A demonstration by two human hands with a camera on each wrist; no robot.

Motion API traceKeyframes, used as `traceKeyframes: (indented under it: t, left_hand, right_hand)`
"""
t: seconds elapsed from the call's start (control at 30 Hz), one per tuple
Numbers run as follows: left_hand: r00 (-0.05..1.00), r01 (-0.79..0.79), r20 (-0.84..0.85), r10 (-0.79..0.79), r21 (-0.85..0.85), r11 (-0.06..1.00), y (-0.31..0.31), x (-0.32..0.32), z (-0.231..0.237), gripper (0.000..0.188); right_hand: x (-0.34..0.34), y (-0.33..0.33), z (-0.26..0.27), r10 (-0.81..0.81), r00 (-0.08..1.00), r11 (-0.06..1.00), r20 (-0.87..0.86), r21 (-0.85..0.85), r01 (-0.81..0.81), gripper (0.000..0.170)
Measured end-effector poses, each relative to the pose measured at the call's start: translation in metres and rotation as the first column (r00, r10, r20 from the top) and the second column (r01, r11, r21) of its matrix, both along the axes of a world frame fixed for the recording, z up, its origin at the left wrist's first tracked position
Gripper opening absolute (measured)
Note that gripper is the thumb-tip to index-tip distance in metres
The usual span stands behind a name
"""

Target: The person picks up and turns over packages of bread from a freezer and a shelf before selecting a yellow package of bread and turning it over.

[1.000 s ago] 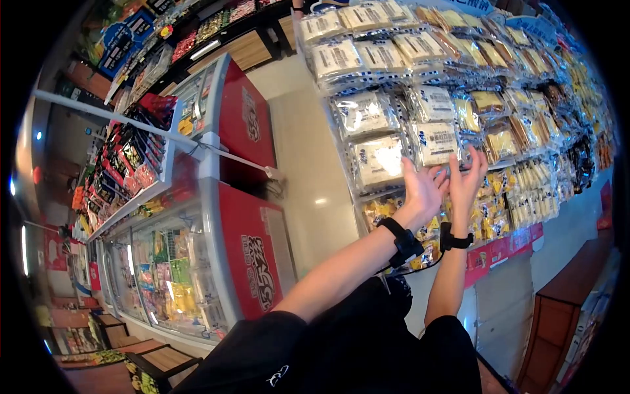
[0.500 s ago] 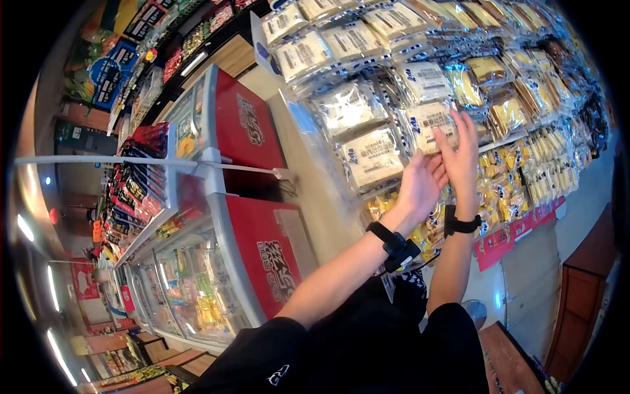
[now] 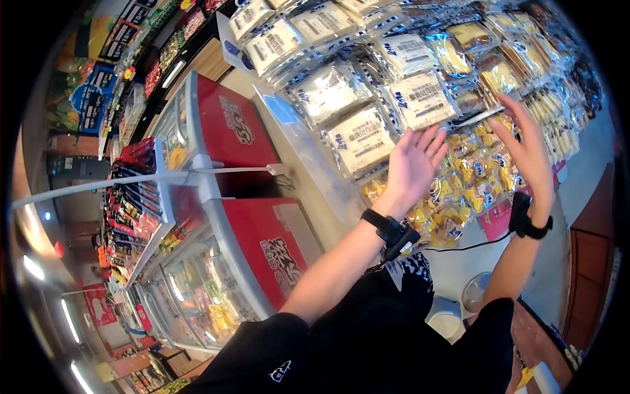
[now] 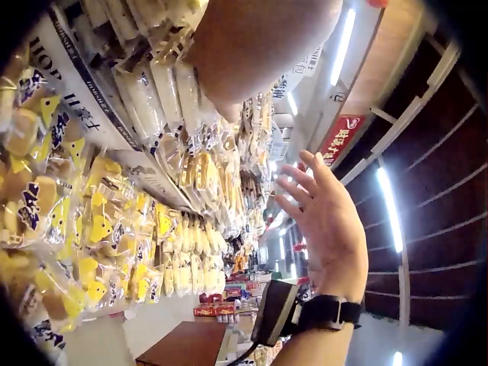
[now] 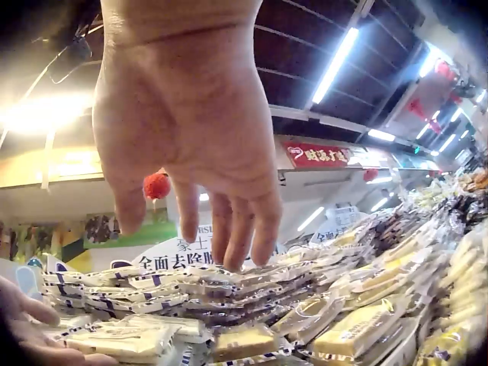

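My left hand (image 3: 411,172) is palm up with relaxed fingers; its fingertips are at the lower edge of a white bread pack (image 3: 420,100), and whether they touch cannot be told. To its left lies another white pack (image 3: 360,141). My right hand (image 3: 526,148), fingers spread and holding nothing, is over the small yellow packs (image 3: 478,164), beside a pale divider strip (image 3: 478,117). In the left wrist view the right hand (image 4: 326,223) appears raised with loosely bent fingers. The right wrist view has its fingers hanging above layered packs (image 5: 244,341), with the left hand (image 5: 34,328) at the lower left.
Red-sided freezers (image 3: 237,125) stand left across the aisle, with a rack of dark red packets (image 3: 136,200) beside them. More bread packs (image 3: 274,46) cover the display's far side. A stool (image 3: 446,316) and a brown cabinet (image 3: 586,276) are at the lower right.
My right hand has moved right, away from the white pack and the left hand. The left hand has stayed close to the pack's lower edge. The head view has shifted and turned.
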State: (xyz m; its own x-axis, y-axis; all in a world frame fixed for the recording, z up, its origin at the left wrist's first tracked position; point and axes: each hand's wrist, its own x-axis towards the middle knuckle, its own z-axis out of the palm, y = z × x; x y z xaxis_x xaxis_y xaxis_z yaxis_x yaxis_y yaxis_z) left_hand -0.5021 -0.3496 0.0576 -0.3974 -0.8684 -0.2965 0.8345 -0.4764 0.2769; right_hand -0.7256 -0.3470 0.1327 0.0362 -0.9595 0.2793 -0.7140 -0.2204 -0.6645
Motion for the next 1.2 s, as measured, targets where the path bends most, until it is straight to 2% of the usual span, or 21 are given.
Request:
traceKeyframes:
  t: [0.03, 0.07, 0.13, 0.17, 0.2, 0.23, 0.33, 0.4, 0.43, 0.53, 0.57, 0.63, 0.73, 0.77, 0.8, 0.9, 1.07, 1.13, 1.17, 1.2]
  left_hand:
    - [0.998, 0.013, -0.056, -0.014, -0.010, 1.000, 0.000, 0.002, -0.003, 0.057]
    - [0.998, 0.027, -0.051, -0.028, -0.016, 0.999, 0.001, 0.003, -0.005, 0.057]
    - [0.993, 0.038, -0.110, -0.038, 0.004, 0.999, 0.002, 0.004, -0.010, 0.045]
    - [0.972, 0.065, -0.226, -0.069, -0.028, 0.998, 0.000, 0.006, -0.016, 0.029]
    - [0.971, 0.079, -0.224, -0.084, -0.034, 0.996, -0.001, 0.006, -0.014, 0.029]
    - [0.975, 0.064, -0.213, -0.067, -0.018, 0.998, 0.000, 0.005, -0.011, 0.026]
    - [0.975, 0.048, -0.217, -0.050, -0.012, 0.999, 0.004, 0.002, -0.012, 0.027]
    - [0.971, 0.051, -0.233, -0.045, 0.020, 0.998, 0.004, 0.003, -0.012, 0.024]
    - [0.969, 0.052, -0.244, -0.046, 0.019, 0.998, 0.003, 0.004, -0.012, 0.023]
    - [0.957, 0.068, -0.285, -0.056, 0.034, 0.997, 0.000, 0.005, -0.014, 0.024]
    - [0.955, 0.062, -0.291, -0.055, 0.012, 0.998, 0.001, 0.006, -0.016, 0.024]
    - [0.955, 0.048, -0.292, -0.046, 0.000, 0.999, 0.003, 0.007, -0.017, 0.025]
    - [0.958, 0.038, -0.283, -0.041, -0.016, 0.999, 0.001, 0.007, -0.013, 0.028]
    - [0.963, 0.037, -0.267, -0.035, 0.001, 0.999, 0.000, 0.007, -0.012, 0.031]
    - [0.963, 0.036, -0.268, -0.035, -0.001, 0.999, 0.000, 0.007, -0.012, 0.031]
    - [0.956, 0.024, -0.292, -0.027, -0.012, 1.000, 0.002, 0.006, -0.018, 0.034]
    - [0.956, 0.014, -0.291, -0.044, -0.106, 0.994, 0.000, 0.005, -0.018, 0.030]
    - [0.960, 0.031, -0.274, -0.052, -0.081, 0.996, 0.000, 0.004, -0.019, 0.032]
    - [0.966, 0.043, -0.254, -0.055, -0.054, 0.998, -0.001, 0.005, -0.020, 0.036]
    - [0.967, 0.042, -0.251, -0.053, -0.049, 0.998, -0.003, 0.006, -0.026, 0.036]
  right_hand:
    - [0.004, -0.004, 0.005, 0.012, 0.997, 0.998, -0.076, -0.060, -0.017, 0.049]
    - [0.007, -0.010, 0.006, -0.002, 0.998, 0.998, -0.070, -0.067, -0.003, 0.049]
    - [0.014, -0.030, 0.005, 0.108, 0.990, 0.994, -0.089, -0.004, -0.109, 0.052]
    - [0.021, -0.044, 0.000, 0.120, 0.991, 0.991, 0.058, 0.045, -0.123, 0.054]
    - [0.026, -0.060, -0.009, 0.124, 0.971, 0.985, 0.203, 0.093, -0.145, 0.056]
    - [0.029, -0.083, -0.023, 0.111, 0.972, 0.988, 0.209, 0.086, -0.132, 0.059]
    - [0.048, -0.130, -0.065, -0.010, 0.979, 0.998, 0.202, 0.060, -0.002, 0.069]
    - [0.067, -0.141, -0.083, -0.081, 0.951, 0.990, 0.297, 0.132, 0.043, 0.076]
    - [0.075, -0.145, -0.087, -0.110, 0.977, 0.991, 0.181, 0.097, 0.094, 0.082]
    - [0.090, -0.150, -0.084, -0.218, 0.961, 0.974, 0.173, 0.097, 0.203, 0.088]
    - [0.091, -0.152, -0.082, -0.210, 0.962, 0.976, 0.173, 0.100, 0.195, 0.088]
    - [0.090, -0.158, -0.083, -0.194, 0.915, 0.972, 0.355, 0.194, 0.131, 0.088]
    - [0.098, -0.160, -0.077, -0.166, 0.926, 0.964, 0.340, 0.254, 0.080, 0.084]
    - [0.102, -0.158, -0.076, -0.178, 0.952, 0.969, 0.250, 0.214, 0.125, 0.082]
    - [0.107, -0.158, -0.073, -0.176, 0.952, 0.970, 0.249, 0.211, 0.124, 0.082]
    - [0.120, -0.156, -0.074, -0.169, 0.983, 0.975, 0.077, 0.156, 0.156, 0.082]
    - [0.124, -0.156, -0.071, -0.194, 0.981, 0.975, 0.026, 0.118, 0.189, 0.083]
    - [0.125, -0.151, -0.072, -0.190, 0.981, 0.977, -0.047, 0.090, 0.194, 0.076]
    - [0.129, -0.143, -0.081, -0.307, 0.935, 0.893, -0.178, -0.393, 0.219, 0.063]
    - [0.134, -0.140, -0.077, -0.306, 0.936, 0.895, -0.176, -0.389, 0.219, 0.063]
